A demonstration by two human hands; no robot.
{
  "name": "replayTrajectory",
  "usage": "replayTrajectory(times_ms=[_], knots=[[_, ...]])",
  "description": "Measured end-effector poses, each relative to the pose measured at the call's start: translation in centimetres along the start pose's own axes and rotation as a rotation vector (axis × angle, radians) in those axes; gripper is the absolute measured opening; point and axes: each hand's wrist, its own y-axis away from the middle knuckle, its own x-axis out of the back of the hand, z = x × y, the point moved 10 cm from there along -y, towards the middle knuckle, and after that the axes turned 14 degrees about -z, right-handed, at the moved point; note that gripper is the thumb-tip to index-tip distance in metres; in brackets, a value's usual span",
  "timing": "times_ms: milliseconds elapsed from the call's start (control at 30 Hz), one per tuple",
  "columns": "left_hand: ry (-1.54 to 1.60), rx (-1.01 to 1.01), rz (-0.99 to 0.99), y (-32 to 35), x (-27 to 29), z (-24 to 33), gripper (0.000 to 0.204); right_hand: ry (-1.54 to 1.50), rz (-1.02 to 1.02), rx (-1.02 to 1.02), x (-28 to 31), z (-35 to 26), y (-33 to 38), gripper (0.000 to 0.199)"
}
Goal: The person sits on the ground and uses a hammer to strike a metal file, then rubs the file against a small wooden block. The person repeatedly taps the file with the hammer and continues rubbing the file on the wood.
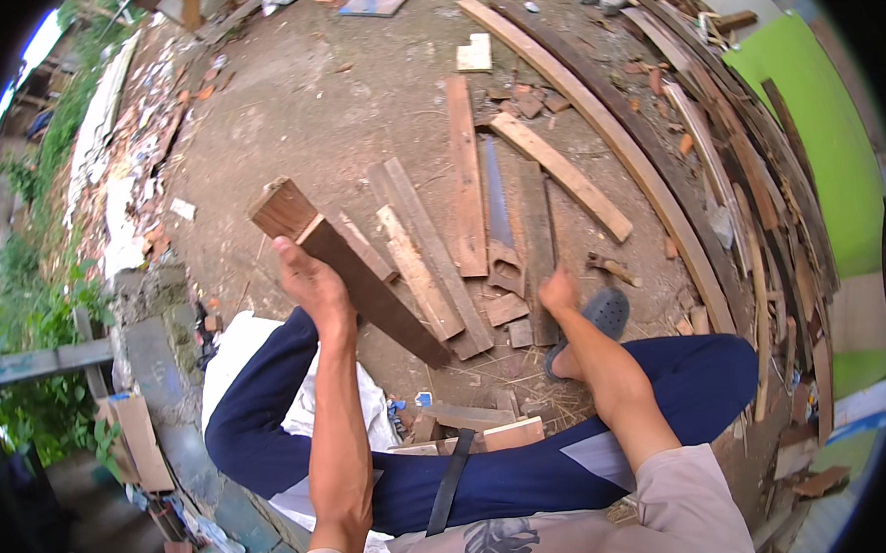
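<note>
Bare earth (pixel 339 112) littered with timber fills the middle of the frame, and at left of centre my left hand (pixel 315 285) is clamped on a thick brown board (pixel 379 295), its long axis slanting from upper left to lower right. My right hand (pixel 560 290) is well apart from it, right of centre beside a grey plank (pixel 537 241), its grip unclear; between my hands lie a handsaw (pixel 498 209) and a pale strip (pixel 420 270), with a hammer (pixel 615 269) farther right.
</note>
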Motion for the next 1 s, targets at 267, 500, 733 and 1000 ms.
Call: replayTrajectory(times_ms=[267, 500, 733, 1000], knots=[[-0.133, -0.092, 0.019, 4.4, 1.5, 2.5, 0.058, -0.133, -0.109, -0.149, -2.6, 8.5, -5.9, 0.051], [-0.295, -0.201, 0.184, 6.7, 2.8, 3.6, 0.059, -0.105, -0.111, -0.08, -2.4, 7.7, -6.3, 0.047], [-0.371, -0.216, 0.176, 6.5, 3.7, 1.7, 0.069, -0.144, -0.001, 0.072, 1.2, 6.4, -5.5, 0.042], [0.0, -0.16, -0.111, 4.2, 1.2, 1.4, 0.05, -0.521, -0.261, 0.009, 5.8, 2.0, -2.2, 0.017]])
